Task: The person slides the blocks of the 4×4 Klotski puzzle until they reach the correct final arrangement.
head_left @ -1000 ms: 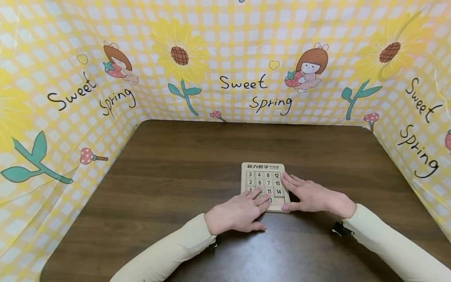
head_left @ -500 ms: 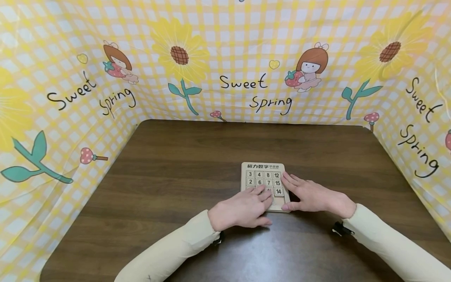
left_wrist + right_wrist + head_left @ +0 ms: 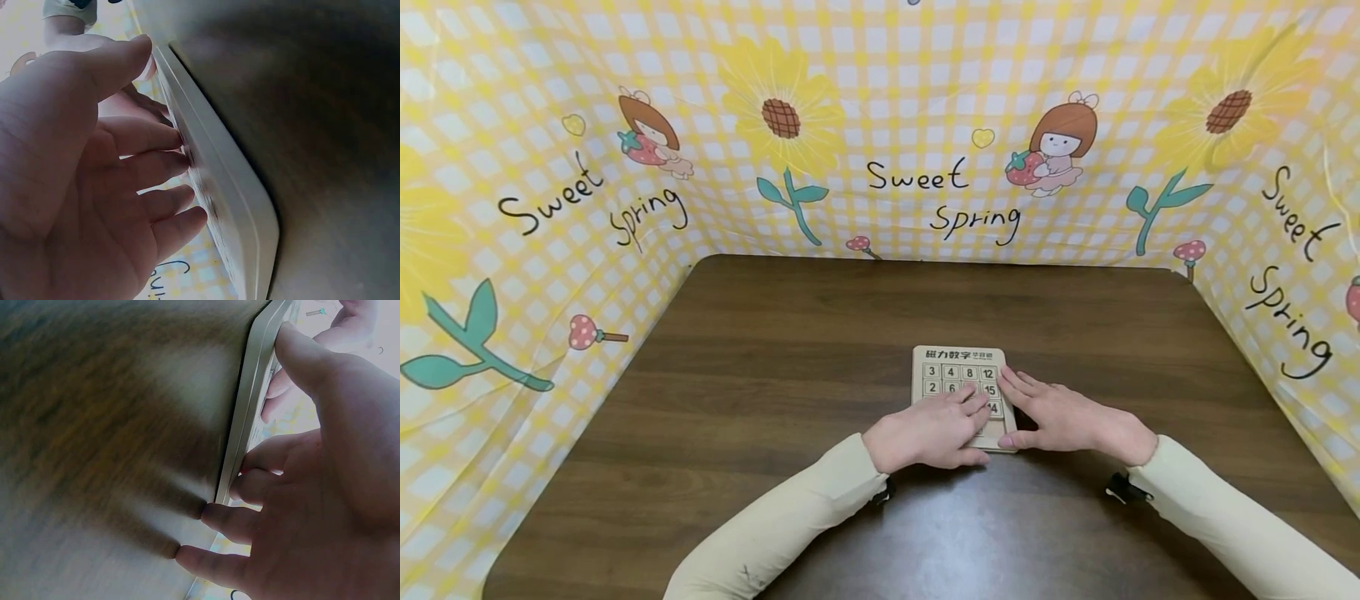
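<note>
A wooden sliding number puzzle (image 3: 919,350) lies flat on the table, its numbered tiles in rows under a line of printed characters. My left hand (image 3: 934,429) reaches over its lower left part, fingers extended and fingertips on the tiles around the middle. It hides several of the lower tiles. In the left wrist view, those fingertips (image 3: 199,215) meet the tile face while the thumb stands apart. My right hand (image 3: 1060,417) rests at the right edge, thumb at the lower right corner. In the right wrist view, two fingertips (image 3: 181,551) touch the table beside the frame (image 3: 240,434).
The dark wooden table (image 3: 790,333) extends around the puzzle. A yellow checked cloth (image 3: 895,100) with printed flowers and lettering hangs along the back and both sides. Black straps (image 3: 1127,487) show at the cuffs of the pale sleeves (image 3: 1232,500).
My left hand has shifted right and slightly away from me over the puzzle, now covering the tiles around 7 and 11 and exposing less of the lower rows. My right hand stays in place.
</note>
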`<state>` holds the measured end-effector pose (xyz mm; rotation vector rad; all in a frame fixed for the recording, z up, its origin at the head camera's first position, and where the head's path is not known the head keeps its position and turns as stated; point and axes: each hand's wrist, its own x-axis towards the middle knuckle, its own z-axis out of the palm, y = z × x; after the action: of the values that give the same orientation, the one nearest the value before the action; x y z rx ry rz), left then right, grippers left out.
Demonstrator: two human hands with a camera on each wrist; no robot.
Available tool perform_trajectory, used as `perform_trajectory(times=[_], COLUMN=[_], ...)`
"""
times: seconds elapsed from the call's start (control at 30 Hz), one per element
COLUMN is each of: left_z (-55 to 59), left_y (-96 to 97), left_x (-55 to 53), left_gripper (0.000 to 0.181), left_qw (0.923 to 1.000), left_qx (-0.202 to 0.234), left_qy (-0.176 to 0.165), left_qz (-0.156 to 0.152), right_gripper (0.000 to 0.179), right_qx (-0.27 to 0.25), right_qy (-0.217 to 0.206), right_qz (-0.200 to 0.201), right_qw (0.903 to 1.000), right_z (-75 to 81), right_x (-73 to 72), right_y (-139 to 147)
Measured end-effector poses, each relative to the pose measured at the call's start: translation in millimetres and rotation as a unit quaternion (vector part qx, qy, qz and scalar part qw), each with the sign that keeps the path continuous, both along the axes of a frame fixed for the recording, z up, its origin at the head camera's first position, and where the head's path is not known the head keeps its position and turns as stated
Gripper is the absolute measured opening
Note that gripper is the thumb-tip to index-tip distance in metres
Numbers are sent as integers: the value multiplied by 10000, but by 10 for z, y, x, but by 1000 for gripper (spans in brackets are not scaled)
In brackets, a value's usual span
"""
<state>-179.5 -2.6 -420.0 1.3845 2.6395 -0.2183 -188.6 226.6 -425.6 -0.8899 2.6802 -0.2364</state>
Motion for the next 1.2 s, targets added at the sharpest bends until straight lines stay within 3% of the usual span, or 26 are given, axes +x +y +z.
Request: perform_trajectory(times=[0.37,0.8,1.0,1.2], left_z=[25,44,76,80], left_y=[4,-2,4,26], left_x=[124,281,227,58], left_gripper=[75,78,75,73], left_qw=[9995,9991,9994,10000], left_qx=[-141,-362,-239,-47], left_qy=[141,109,-41,-71], left_qz=[-229,-177,-245,-52], right_gripper=[94,95,94,94], right_qx=[-27,33,38,11], right_qy=[-20,-59,-29,15], right_qz=[-16,-49,-52,11], right_qw=[10000,10000,10000,10000], right_z=[10,34,30,29], right_x=[9,13,13,12], right_y=[-10,-17,-23,-16])
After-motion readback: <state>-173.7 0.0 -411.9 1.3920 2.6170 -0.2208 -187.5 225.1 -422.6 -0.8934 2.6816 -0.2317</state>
